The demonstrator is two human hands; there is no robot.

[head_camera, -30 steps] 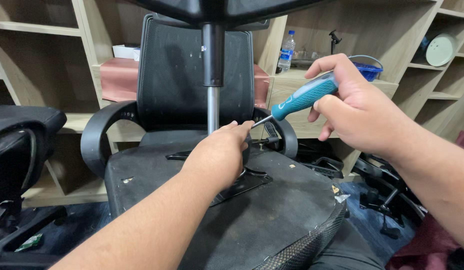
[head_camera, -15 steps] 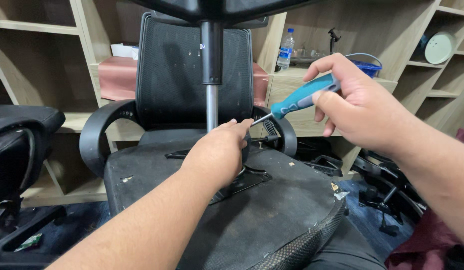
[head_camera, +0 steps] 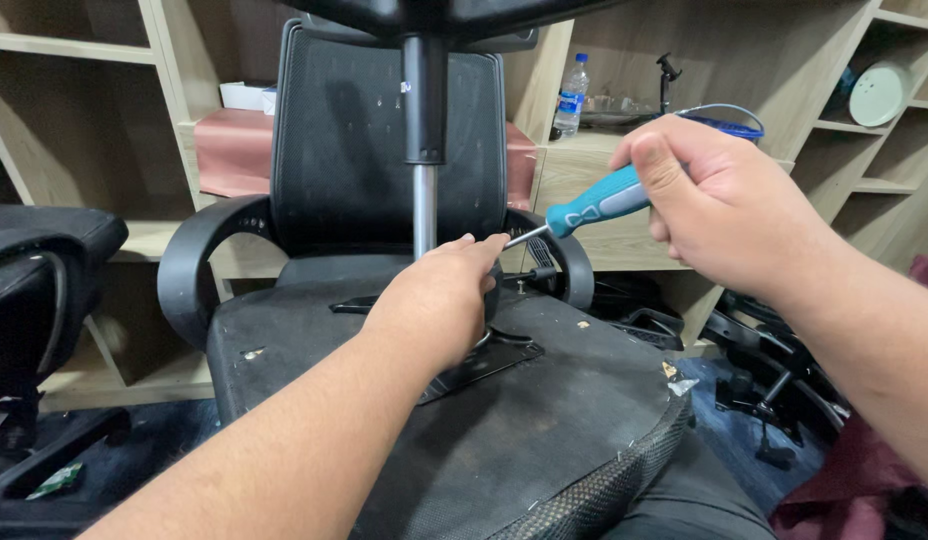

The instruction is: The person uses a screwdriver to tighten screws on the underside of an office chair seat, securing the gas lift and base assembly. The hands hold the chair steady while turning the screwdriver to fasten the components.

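An upturned office chair seat (head_camera: 544, 420) lies in front of me, its black underside up. A chrome gas-lift column (head_camera: 423, 205) rises from a black metal plate (head_camera: 494, 362) on it. My left hand (head_camera: 434, 300) rests on the mechanism at the column's foot; what its fingers hold is hidden. My right hand (head_camera: 729, 205) grips a teal-handled screwdriver (head_camera: 589, 208). The screwdriver's metal tip points down-left and meets my left fingertips.
A black mesh office chair (head_camera: 384, 150) stands behind the seat, with another black chair (head_camera: 39, 290) at the left. Wooden shelves (head_camera: 104, 110) hold a water bottle (head_camera: 572, 98), a blue basket (head_camera: 724, 125) and a pink cloth. Chair parts (head_camera: 774, 390) lie on the floor at right.
My right hand has turned on the screwdriver handle, the fingers closing over it and the wrist rolling. My left hand has stayed at the column's foot.
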